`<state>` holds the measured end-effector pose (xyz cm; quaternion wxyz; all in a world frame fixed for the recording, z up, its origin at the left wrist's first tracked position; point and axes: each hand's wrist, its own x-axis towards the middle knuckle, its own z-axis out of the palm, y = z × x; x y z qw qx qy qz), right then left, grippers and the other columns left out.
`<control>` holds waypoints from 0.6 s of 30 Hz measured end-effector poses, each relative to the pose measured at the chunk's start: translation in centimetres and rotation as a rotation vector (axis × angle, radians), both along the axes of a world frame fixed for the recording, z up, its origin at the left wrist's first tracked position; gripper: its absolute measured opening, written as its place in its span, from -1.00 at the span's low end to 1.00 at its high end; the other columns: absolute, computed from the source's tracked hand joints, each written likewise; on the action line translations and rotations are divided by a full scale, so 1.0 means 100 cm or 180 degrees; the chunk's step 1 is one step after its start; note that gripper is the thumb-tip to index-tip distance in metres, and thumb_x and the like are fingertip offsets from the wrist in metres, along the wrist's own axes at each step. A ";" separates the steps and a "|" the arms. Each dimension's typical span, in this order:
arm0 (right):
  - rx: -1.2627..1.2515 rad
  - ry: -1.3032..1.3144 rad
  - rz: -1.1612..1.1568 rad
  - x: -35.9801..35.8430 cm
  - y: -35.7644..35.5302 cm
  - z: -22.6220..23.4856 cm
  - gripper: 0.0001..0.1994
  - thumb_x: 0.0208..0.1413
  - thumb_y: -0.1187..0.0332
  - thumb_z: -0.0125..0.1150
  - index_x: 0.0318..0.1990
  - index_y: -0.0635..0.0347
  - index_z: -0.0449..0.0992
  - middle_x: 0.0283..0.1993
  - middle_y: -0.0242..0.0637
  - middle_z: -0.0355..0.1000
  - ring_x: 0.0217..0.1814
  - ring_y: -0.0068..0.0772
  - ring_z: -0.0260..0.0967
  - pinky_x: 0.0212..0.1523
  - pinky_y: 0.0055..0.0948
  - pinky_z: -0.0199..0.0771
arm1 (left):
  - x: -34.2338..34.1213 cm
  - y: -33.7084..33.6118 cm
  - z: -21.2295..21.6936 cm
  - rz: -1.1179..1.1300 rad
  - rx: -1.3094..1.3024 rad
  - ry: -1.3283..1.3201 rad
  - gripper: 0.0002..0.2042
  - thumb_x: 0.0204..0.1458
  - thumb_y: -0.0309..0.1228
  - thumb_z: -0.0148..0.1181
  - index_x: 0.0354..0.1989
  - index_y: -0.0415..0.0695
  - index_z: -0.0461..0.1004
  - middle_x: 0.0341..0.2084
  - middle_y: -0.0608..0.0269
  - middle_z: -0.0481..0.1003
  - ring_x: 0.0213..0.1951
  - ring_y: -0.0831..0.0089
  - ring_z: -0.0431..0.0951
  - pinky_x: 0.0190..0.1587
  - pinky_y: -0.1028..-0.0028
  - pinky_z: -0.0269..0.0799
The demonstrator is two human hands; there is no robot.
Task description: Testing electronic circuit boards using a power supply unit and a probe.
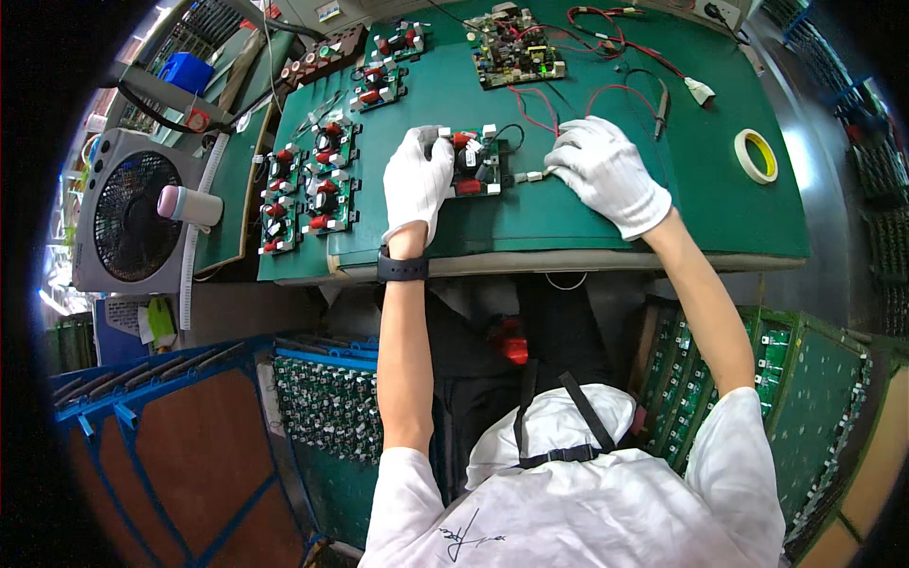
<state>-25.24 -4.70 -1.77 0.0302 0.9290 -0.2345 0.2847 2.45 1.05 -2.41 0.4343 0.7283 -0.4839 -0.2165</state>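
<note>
My left hand [419,182], in a white glove, grips the left edge of a small circuit board [492,176] that carries red and black parts and white connectors. The board lies flat on the green mat [559,232]. At the board's right side, my gloved right hand [611,180] pinches a small white plug [534,176] between thumb and fingers. From here I cannot tell whether the plug is seated in the board. A short black wire loops above the board's right corner.
Similar boards stand in groups on the left, such as this board [327,204]. A larger circuit board [514,49] with red wires lies at the back. Yellow tape [756,156] and a probe [661,109] are on the right. A fan [137,213] and a cup [189,205] stand left.
</note>
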 end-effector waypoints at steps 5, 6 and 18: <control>0.0456 -0.0040 0.0420 0.006 -0.016 0.007 -0.85 0.10 0.27 0.39 -0.22 0.08 0.66 -0.14 -0.30 0.61 0.11 -0.15 0.54 0.31 -0.09 0.42 | 0.016 0.009 0.002 -0.0151 -0.0272 -0.1692 -0.77 0.22 -0.30 0.23 -0.04 -0.09 0.67 -0.19 -0.01 0.60 -0.14 0.01 0.64 -0.01 0.19 0.55; 0.0320 -0.0026 0.0460 0.010 -0.013 0.009 -0.82 0.11 0.25 0.40 -0.18 0.08 0.66 -0.13 -0.27 0.60 0.12 -0.13 0.54 0.31 -0.08 0.42 | 0.016 0.015 0.002 0.0068 -0.0570 -0.1865 -0.79 0.23 -0.31 0.23 -0.06 -0.09 0.67 -0.20 0.00 0.60 -0.15 0.03 0.64 -0.03 0.20 0.55; 0.1999 -0.0605 0.0330 0.028 -0.074 0.026 -0.69 0.34 0.17 0.30 -0.03 0.28 0.67 -0.13 -0.10 0.66 -0.12 -0.22 0.61 -0.05 -0.31 0.56 | -0.053 0.032 0.028 -0.0010 -0.0556 -0.2682 -0.61 -0.02 -0.15 0.48 -0.09 -0.09 0.59 -0.24 0.11 0.56 -0.20 0.12 0.58 -0.19 0.24 0.54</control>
